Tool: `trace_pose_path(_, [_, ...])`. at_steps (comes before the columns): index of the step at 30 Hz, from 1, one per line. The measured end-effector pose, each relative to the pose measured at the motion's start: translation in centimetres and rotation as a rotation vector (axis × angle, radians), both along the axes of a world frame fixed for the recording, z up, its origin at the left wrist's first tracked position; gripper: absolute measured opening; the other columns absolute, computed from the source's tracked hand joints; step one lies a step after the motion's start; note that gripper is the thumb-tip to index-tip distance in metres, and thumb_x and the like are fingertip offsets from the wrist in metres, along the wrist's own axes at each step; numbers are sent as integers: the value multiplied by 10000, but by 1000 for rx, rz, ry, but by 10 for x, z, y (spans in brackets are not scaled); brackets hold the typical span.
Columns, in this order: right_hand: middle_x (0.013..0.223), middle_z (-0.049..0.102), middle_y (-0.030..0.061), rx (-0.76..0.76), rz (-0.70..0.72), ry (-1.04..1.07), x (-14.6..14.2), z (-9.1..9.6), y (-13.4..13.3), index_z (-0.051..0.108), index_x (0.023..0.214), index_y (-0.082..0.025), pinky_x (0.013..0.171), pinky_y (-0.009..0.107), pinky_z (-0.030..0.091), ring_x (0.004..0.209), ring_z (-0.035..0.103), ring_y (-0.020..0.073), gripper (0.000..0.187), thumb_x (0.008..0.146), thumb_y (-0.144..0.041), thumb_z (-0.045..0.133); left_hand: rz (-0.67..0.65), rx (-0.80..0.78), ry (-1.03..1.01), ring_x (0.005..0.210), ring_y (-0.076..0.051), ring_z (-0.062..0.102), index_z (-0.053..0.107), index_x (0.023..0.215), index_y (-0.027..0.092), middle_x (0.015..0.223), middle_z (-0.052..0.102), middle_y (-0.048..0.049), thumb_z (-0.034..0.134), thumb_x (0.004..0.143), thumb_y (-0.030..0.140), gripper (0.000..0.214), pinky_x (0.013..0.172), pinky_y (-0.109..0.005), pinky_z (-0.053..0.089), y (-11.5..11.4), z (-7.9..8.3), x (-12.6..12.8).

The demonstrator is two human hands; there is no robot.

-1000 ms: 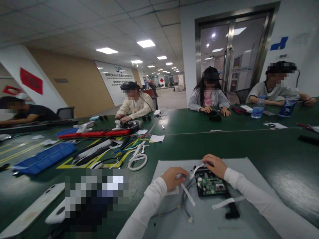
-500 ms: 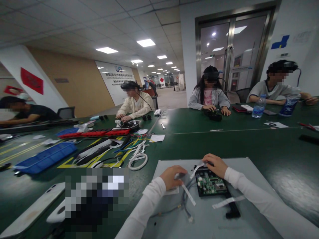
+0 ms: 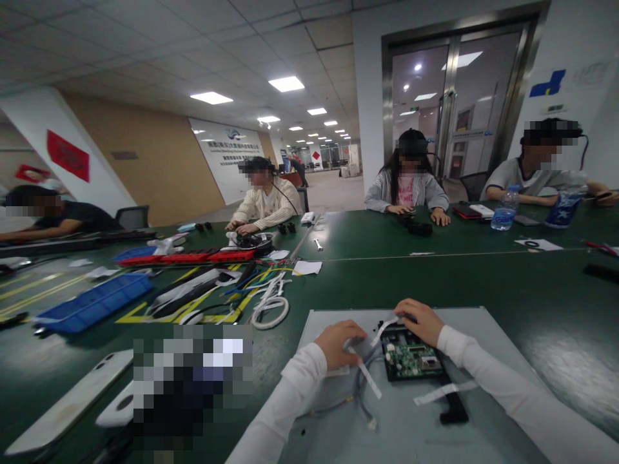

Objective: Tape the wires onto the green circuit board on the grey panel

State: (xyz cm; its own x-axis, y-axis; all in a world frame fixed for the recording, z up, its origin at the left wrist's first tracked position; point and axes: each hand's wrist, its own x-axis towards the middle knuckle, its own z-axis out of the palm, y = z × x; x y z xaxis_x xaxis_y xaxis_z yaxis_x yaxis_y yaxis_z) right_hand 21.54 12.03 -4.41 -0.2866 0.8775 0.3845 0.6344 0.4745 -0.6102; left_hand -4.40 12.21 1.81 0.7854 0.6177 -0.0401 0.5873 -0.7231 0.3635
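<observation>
A circuit board (image 3: pixel 411 354) in a black frame lies on a grey flat panel (image 3: pixel 411 432) in front of me. My right hand (image 3: pixel 420 320) is bent over the board's far edge, fingers closed on a white flat strip (image 3: pixel 382 333), either ribbon cable or tape. My left hand (image 3: pixel 340 345) is at the board's left, thumb and fingers curled together by a second length of white strip (image 3: pixel 370 379); whether both lengths are one piece is hidden. Grey wires (image 3: pixel 360 396) with a white plug run below the left hand. Another white strip (image 3: pixel 442 392) lies below the board.
At left are a blue tray (image 3: pixel 97 299), coiled white cable (image 3: pixel 271 314), red strips (image 3: pixel 193 257) and a white casing (image 3: pixel 72 403). A small wrench (image 3: pixel 318 244) and a water bottle (image 3: pixel 504 209) lie farther off. Several people sit around the green table (image 3: pixel 522 296).
The view has shifted slightly, moving everything a little to the right. Both hands keep nearly the same places and grips; the board and panel have not visibly moved.
</observation>
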Motion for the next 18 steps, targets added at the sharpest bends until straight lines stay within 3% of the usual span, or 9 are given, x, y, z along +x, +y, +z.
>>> trace_pose_path(18, [930,544,36,11,3,-8,0,-1,0,591,868,-195,820,290,368,889,491,147,253,691,-99,437,40,64,99,948,-226,478,516,1063,273,1023,508,-28,653,522,505,604,799,-315,395,1,-10,6])
